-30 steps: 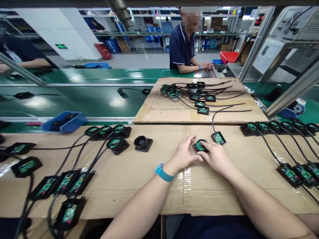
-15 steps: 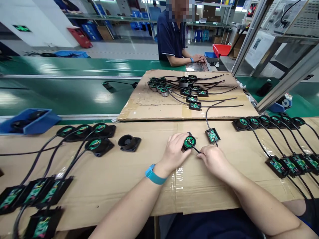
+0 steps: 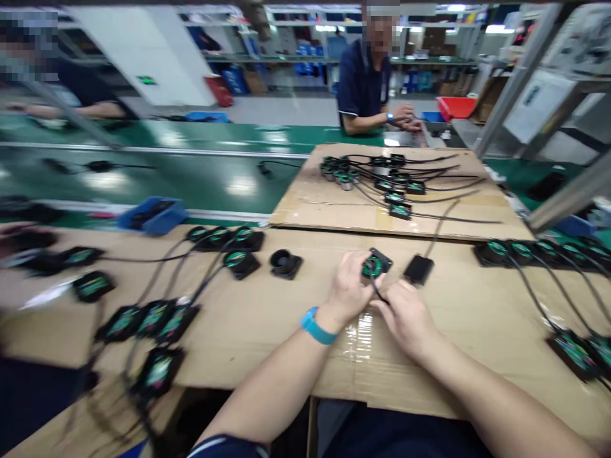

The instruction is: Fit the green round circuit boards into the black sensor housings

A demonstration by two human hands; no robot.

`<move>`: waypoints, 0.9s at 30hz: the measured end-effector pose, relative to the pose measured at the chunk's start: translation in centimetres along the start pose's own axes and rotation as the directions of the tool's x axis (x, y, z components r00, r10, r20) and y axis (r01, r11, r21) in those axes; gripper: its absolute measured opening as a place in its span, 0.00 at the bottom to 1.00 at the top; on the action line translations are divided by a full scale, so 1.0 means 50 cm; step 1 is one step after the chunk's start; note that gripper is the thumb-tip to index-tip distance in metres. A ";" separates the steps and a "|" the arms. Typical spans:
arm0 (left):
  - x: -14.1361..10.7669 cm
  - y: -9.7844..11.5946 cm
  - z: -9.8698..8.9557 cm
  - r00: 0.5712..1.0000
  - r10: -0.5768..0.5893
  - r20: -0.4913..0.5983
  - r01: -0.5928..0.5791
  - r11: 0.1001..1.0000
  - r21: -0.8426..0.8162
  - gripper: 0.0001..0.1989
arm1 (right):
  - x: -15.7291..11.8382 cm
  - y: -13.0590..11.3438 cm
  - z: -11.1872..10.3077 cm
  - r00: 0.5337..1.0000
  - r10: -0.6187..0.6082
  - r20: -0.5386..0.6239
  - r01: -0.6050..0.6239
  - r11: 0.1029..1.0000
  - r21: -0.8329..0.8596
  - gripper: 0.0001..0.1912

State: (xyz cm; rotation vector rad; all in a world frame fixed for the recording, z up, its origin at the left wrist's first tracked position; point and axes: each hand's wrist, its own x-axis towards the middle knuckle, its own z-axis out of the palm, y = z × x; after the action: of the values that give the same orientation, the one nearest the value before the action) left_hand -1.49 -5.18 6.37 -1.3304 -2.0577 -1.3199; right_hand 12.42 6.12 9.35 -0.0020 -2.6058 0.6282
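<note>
Round black housing (image 3: 375,263) with a green board inside stands on the cardboard, and my left hand (image 3: 351,286) grips its left side. A black cable rises from the board. My right hand (image 3: 405,315) pinches that cable just right of the housing, its fingertips close to my left fingers. Behind my right hand lies a small black box (image 3: 419,269), its dark face up, with a cable running back from it. To the left sits a black housing with an open round hole (image 3: 285,263).
Wired housings and board boxes stand in groups at left (image 3: 160,318) and right (image 3: 570,353). Across the raised cardboard (image 3: 329,210) lie several cabled parts. A blue bin (image 3: 153,216) is at back left. One person (image 3: 365,83) sits opposite, another (image 3: 90,89) at far left.
The camera view has swung left, so things appear further right. The small box by my right hand has flipped from its green board side to its dark side. Both hands keep their holds.
</note>
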 end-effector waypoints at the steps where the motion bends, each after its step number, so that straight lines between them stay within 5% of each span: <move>1: 0.000 0.002 -0.005 1.000 -0.010 0.026 0.010 1.000 -0.006 0.23 | -0.009 0.002 -0.003 0.998 -0.015 0.059 0.015 1.000 0.005 0.13; 3: 0.006 -0.005 -0.007 0.995 -0.042 0.094 0.041 0.999 0.018 0.23 | -0.028 0.040 -0.009 0.989 -0.024 0.147 0.029 0.999 -0.033 0.17; 7: 0.023 -0.061 0.001 0.969 -0.127 0.211 0.104 0.987 0.119 0.16 | -0.041 0.194 0.010 0.991 -0.027 0.133 0.056 0.974 -0.219 0.27; 10: 0.027 -0.087 -0.003 0.950 -0.173 0.261 0.149 0.983 0.112 0.10 | -0.036 0.250 0.006 0.987 0.055 0.152 0.001 0.939 -0.344 0.31; 15: 0.022 -0.103 -0.011 0.945 -0.269 0.185 0.281 0.959 -0.040 0.13 | -0.013 0.170 -0.072 0.887 0.291 0.357 -0.119 0.894 -0.432 0.25; 21: 0.025 -0.126 0.003 0.822 -0.537 0.188 0.568 0.791 -0.225 0.32 | -0.016 0.050 -0.099 0.782 0.295 0.549 -0.237 0.955 -0.176 0.29; 24: 0.026 -0.131 -0.001 0.796 -0.568 0.207 0.604 0.765 -0.223 0.31 | -0.025 0.015 -0.088 0.751 0.357 0.555 -0.270 0.934 -0.235 0.26; 27: 0.023 -0.141 -0.004 0.801 -0.553 0.227 0.597 0.764 -0.245 0.28 | -0.026 0.002 -0.075 0.777 0.438 0.453 -0.299 0.889 -0.347 0.21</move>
State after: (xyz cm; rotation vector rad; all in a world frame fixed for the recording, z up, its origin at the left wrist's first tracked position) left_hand -8.11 -5.61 3.67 -0.9328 -2.5754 -1.9162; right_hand 15.21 7.67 11.70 -0.5169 -3.2439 0.4537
